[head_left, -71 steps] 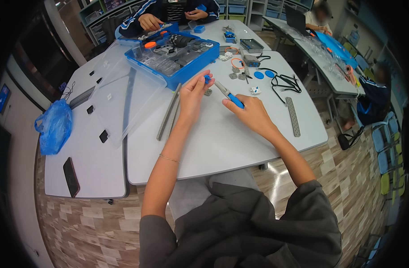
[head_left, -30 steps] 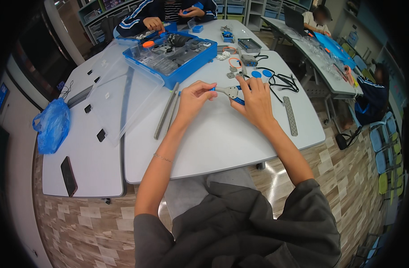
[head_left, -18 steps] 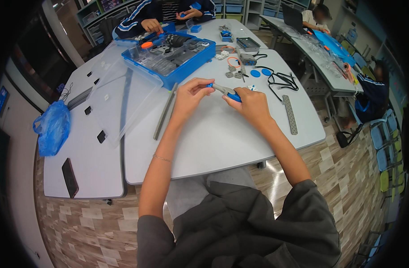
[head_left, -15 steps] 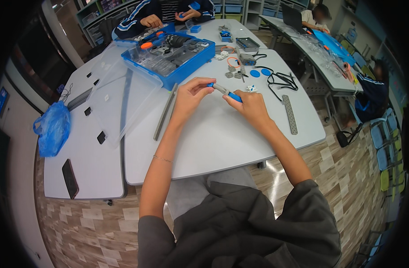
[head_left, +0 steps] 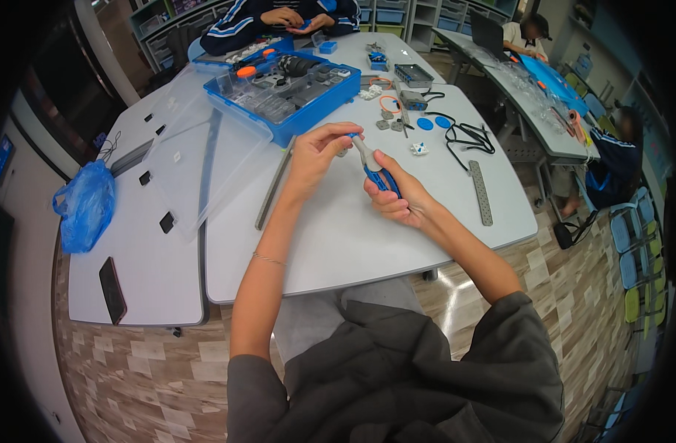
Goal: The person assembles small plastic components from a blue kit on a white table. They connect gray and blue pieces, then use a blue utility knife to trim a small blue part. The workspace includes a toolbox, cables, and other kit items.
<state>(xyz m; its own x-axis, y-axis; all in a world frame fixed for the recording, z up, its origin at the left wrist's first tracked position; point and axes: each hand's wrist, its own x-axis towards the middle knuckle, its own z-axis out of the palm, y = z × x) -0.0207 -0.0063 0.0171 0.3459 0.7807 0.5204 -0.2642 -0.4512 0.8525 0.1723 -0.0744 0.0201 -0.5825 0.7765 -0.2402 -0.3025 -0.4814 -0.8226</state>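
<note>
Over the table my right hand (head_left: 401, 196) is closed round a plier-like hand tool (head_left: 369, 159) with a grey body and blue handles. The tool's nose points up and left toward my left hand (head_left: 313, 161). Thumb and fingertips of that hand pinch a small blue piece (head_left: 353, 135) at the nose; its exact kind cannot be made out. A small grey bit shows beneath the left fingers. Beside my left wrist lies a long grey bar (head_left: 272, 193). A white-and-blue small part (head_left: 419, 149) lies beyond my right hand.
A blue parts case (head_left: 319, 103) stands ahead, its transparent lid (head_left: 198, 173) spread leftward. At right are black cables (head_left: 467, 138), blue discs (head_left: 425, 124) and a perforated grey strip (head_left: 480, 193). A blue plastic bag (head_left: 88, 207) and phone (head_left: 112, 290) lie left. A person's hands (head_left: 283, 18) work across the table.
My right hand has turned and regripped the tool lower down, so its blue handles now show within the fingers. The left hand stays at the tool's nose.
</note>
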